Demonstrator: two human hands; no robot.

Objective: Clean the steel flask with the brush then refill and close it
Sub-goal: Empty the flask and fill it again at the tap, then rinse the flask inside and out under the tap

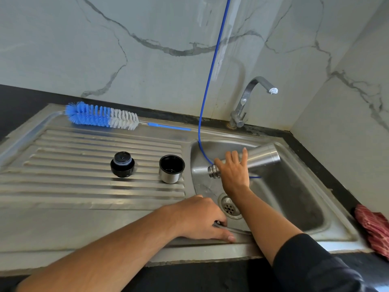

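We work at the steel sink [294, 220], set in a dark table [25, 106], drainboard [84, 186] to our left, basin to our right. Tap [252, 98] stands at the back corner, spout off to the side of the flask, no water seen running. A thin blue hose [212, 66] hangs down the wall into the basin. A red cloth [374, 228] lies at the sink's right edge.

Our right hand [233, 173] has its grip wrapped round the steel flask [261, 157], held nearly sideways over the basin, open neck pointing left and a bit down, base toward the right. Looks like we are tipping out rinse water, though no stream shows. To do it well: keep the mouth over the basin near the drain [229, 207], drop the neck lower so it empties fully, hold firm on the slick steel.

Our left hand [200, 218] rests on the sink's front rim, fingers bent over the edge, holding nothing; good as a brace.

The brush [101, 116] lies along the back of the drainboard, untouched, well apart from both hands. The cup lid [171, 168] stands mouth up on the drainboard just beside the basin; the black stopper [122, 164] stands left of it. Both stay put until refill.
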